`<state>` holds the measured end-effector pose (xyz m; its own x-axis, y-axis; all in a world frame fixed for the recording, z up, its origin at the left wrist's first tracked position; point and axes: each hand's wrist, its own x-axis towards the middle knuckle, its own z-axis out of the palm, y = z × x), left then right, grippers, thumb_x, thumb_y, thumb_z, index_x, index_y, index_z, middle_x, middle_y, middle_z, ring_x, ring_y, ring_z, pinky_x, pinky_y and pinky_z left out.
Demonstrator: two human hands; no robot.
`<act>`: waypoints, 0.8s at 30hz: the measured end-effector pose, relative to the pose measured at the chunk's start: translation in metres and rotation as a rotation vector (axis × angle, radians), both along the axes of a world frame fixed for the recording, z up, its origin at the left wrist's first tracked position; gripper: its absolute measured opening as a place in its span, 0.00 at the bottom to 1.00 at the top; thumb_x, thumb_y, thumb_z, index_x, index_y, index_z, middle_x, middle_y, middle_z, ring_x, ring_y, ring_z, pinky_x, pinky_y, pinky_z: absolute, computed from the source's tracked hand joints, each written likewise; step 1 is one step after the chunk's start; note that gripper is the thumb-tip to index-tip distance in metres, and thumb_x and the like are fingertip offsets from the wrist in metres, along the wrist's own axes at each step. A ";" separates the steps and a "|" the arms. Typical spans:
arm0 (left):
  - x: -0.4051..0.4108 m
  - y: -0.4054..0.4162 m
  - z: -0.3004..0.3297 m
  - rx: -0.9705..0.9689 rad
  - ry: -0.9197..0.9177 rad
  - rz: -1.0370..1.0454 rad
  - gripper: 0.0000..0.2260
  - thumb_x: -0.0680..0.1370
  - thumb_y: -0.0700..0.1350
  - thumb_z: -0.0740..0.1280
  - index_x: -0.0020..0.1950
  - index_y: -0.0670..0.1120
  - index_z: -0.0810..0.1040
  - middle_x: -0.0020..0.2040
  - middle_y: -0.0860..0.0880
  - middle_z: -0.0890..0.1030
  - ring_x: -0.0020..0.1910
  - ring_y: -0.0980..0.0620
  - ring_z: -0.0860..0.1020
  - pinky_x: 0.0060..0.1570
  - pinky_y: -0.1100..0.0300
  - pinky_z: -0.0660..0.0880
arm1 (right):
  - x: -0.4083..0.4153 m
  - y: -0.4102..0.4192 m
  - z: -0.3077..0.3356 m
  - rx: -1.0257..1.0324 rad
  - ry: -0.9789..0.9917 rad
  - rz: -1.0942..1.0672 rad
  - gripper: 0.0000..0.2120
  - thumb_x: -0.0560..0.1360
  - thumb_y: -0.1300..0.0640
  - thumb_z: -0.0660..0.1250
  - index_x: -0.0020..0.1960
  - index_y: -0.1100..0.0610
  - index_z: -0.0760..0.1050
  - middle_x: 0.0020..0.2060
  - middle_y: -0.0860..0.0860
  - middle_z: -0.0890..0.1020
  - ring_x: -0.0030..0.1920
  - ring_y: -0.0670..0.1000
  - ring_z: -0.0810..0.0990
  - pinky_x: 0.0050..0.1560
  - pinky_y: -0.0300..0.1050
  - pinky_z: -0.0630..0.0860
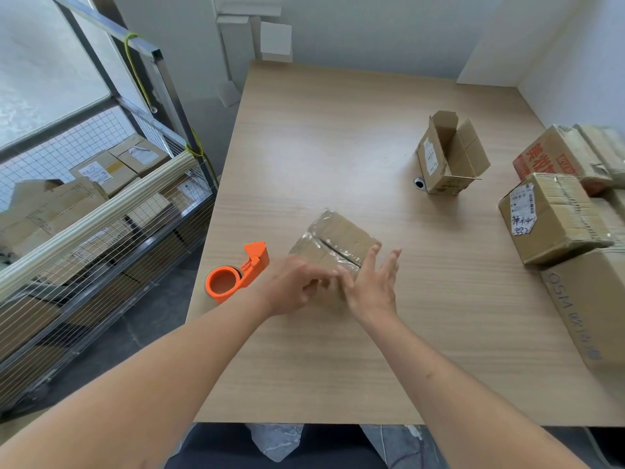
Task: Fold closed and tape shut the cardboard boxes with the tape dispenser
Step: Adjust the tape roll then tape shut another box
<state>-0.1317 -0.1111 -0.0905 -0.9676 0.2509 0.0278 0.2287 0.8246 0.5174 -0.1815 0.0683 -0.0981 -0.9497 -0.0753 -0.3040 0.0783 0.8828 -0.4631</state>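
Note:
A small closed cardboard box (338, 240) lies on the wooden table (338, 147), with clear tape across its top seam. My left hand (294, 286) rests against the box's near left side, fingers curled at its front edge. My right hand (370, 287) presses the near right end with straight, spread fingers. The orange tape dispenser (236, 274) sits on the table just left of the box, touched by neither hand. A second small box (446, 157) stands further back to the right with its flaps open.
Several taped cardboard boxes (548, 214) are stacked along the table's right edge. A wire-mesh cart (101, 211) holding more boxes stands left of the table. A small round metal fitting (420, 182) sits beside the open box.

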 end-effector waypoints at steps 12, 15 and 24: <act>-0.013 -0.030 -0.013 -0.019 -0.172 -0.063 0.20 0.83 0.46 0.65 0.76 0.57 0.72 0.83 0.52 0.56 0.82 0.52 0.53 0.79 0.53 0.55 | -0.040 -0.004 -0.006 0.142 0.034 0.214 0.28 0.84 0.57 0.56 0.78 0.33 0.59 0.80 0.45 0.57 0.72 0.57 0.66 0.67 0.57 0.63; -0.010 -0.031 -0.015 -0.174 -0.254 -0.097 0.27 0.83 0.47 0.62 0.79 0.65 0.61 0.83 0.59 0.46 0.82 0.56 0.44 0.77 0.48 0.52 | -0.035 -0.006 -0.006 0.199 0.079 0.256 0.30 0.81 0.61 0.58 0.79 0.39 0.61 0.81 0.51 0.53 0.75 0.59 0.59 0.71 0.57 0.61; -0.010 -0.028 -0.017 -0.273 -0.257 -0.078 0.27 0.85 0.52 0.61 0.79 0.71 0.53 0.82 0.62 0.40 0.82 0.58 0.43 0.71 0.49 0.53 | -0.007 0.013 -0.002 0.259 0.268 0.481 0.33 0.79 0.38 0.62 0.78 0.54 0.65 0.76 0.58 0.64 0.75 0.60 0.65 0.72 0.53 0.61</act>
<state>-0.1416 -0.1388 -0.1077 -0.9121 0.2886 -0.2912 0.1875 0.9253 0.3296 -0.1890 0.0811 -0.0996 -0.8734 -0.4707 -0.1252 -0.4471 0.8767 -0.1772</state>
